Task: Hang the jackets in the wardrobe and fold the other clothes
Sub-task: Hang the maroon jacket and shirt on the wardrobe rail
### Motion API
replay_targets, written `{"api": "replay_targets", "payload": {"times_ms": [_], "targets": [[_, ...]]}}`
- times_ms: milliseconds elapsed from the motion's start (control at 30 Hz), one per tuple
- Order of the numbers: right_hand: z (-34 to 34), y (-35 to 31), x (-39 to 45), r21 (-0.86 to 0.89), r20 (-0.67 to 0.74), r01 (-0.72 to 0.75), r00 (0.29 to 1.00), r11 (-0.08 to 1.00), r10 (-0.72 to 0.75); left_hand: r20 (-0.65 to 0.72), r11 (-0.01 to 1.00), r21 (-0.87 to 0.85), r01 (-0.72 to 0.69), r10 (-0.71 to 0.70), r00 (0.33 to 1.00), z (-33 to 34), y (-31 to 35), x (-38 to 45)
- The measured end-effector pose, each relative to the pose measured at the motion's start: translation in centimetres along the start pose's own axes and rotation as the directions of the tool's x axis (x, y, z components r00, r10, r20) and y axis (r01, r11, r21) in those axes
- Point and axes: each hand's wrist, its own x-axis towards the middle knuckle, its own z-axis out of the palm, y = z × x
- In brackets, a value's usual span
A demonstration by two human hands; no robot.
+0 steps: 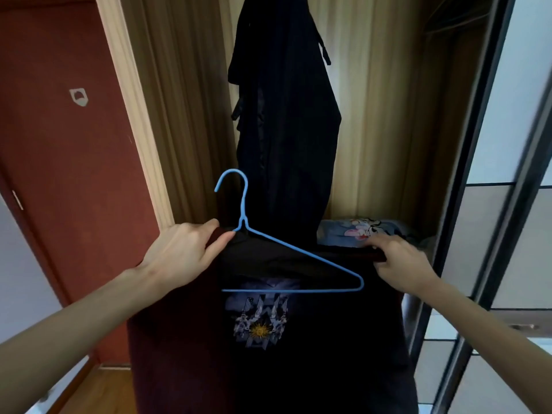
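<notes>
- The left hand [182, 252] gripped the black garment [298, 339] at its top left edge, just beside the neck of the blue hanger [286, 258]; thumb and forefinger were pinched on the dark cloth, the other fingers curled behind it.
- The right hand [400, 264] held the garment's top right edge, fingers bent round the fabric with the thumb beneath, just past the hanger's right tip.
- The hanger lay against the front of the garment, tilted, its hook pointing up and its left shoulder hidden under the cloth near the left fingers [222, 239]; whether those fingers also touched the wire could not be told.
- The garment hung down between both hands in front of the open wardrobe [388, 115], a pale printed emblem [260, 321] on its chest.
- Behind it, a dark jacket [286, 100] hung inside the wardrobe.
- A folded blue printed cloth [358, 231] lay on a surface inside the wardrobe, just behind the right hand.
- A red-brown door [65, 144] stood to the left.
</notes>
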Motion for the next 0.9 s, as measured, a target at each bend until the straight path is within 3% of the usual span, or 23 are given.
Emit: {"api": "replay_targets", "payload": {"times_ms": [133,233,400,500,700,800,833,900], "targets": [[-2.6,-1.5,-0.2,-0.043,-0.051,0.018,0.999,0.999,-0.02,0.052,0.989,0.071,0.131,-0.135,0.989,0.5,0.3,-0.6],[-4.3,-3.1,-0.4,-0.07,-0.125,-0.01,0.992,0.998,0.001,0.037,0.989,0.117,0.092,-0.097,0.995,0.3,1.1,-0.1],[-6.6,-5.8,-0.4,0.05,-0.22,-0.064,0.973,0.997,0.073,0.045,0.986,0.165,-0.015,0.007,0.999,-0.3,2.9,1.6],[-7.9,-7.8,-0.9,0.053,-0.257,-0.034,0.965,0.998,0.047,-0.02,0.983,0.178,0.036,-0.033,0.999,-1.1,4.3,3.0],[-6.9,-9.6,-1.5,0.157,-0.201,0.183,0.968,0.97,-0.15,-0.183,0.986,0.027,0.167,-0.159,0.97,-2.6,6.8,4.8],[-7.9,-7.7,-1.7,0.401,-0.205,0.306,0.949,0.864,-0.242,-0.233,0.982,-0.01,0.186,-0.184,0.955,-3.1,6.1,4.5],[-8.3,-7.0,-1.6,0.407,-0.238,0.353,0.932,0.843,-0.275,-0.251,0.983,-0.017,0.184,-0.183,0.951,-3.2,5.9,4.3],[-8.6,-5.8,-1.0,0.174,-0.333,0.462,0.859,0.87,-0.389,-0.272,0.987,-0.036,0.154,-0.158,0.949,-3.3,6.1,4.0]]}}
